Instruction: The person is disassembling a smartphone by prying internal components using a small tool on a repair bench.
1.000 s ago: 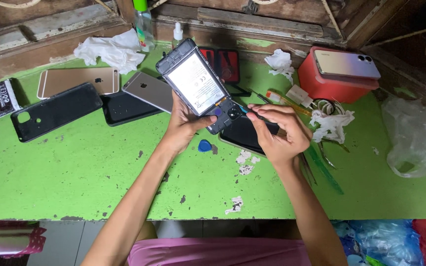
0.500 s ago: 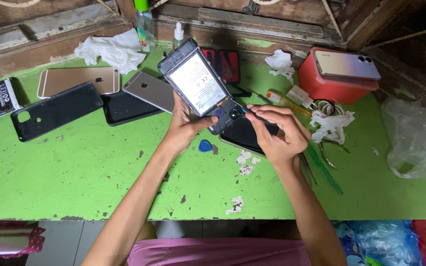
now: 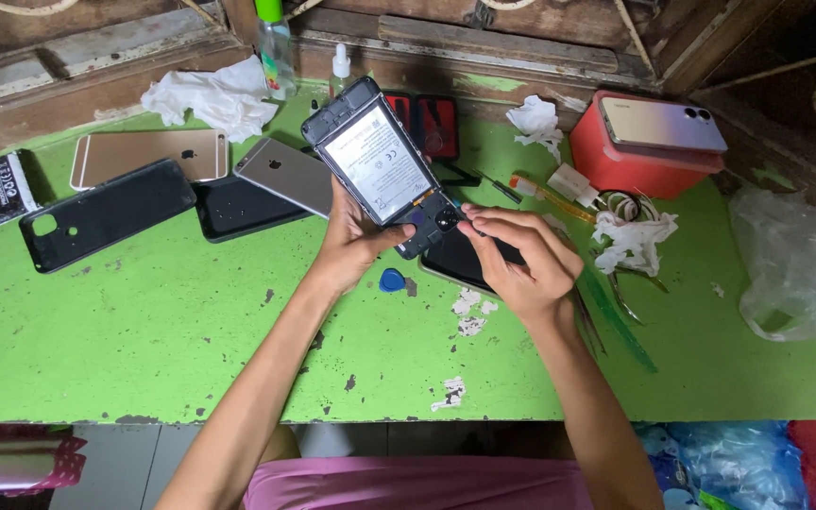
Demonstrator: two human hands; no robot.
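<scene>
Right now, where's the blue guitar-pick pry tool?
In the head view, the blue pry pick lies on the green table, between the left hand and right hand, below the opened phone.

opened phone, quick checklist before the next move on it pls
1. Left hand grips the opened phone from below: ok.
2. Right hand fingertips at the phone's lower end near the camera module: ok.
3. Tool in the right hand: cannot tell, fingers hide it.
4. Battery seated flat in the frame: ok.
5. Blue pick within reach on the green table: ok.
6. Loose screws accounted for: cannot tell.
</scene>
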